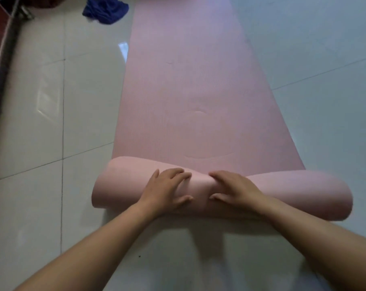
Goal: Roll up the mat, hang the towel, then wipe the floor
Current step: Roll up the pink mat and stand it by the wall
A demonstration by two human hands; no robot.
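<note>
Pink mat point(188, 91) lies lengthwise on the pale tiled floor point(41, 122), its near end rolled into a loose tube. At the roll's middle the left hand point(167, 190) and right hand point(234, 190) grasp it side by side, fingers curved over its top, thumbs on the near side. Blue towel point(105, 9) lies crumpled far left, beside the mat.

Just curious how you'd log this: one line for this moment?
step: roll mat | left hand: grips mat | right hand: grips mat | mat: mostly flat | towel: crumpled on floor
</note>
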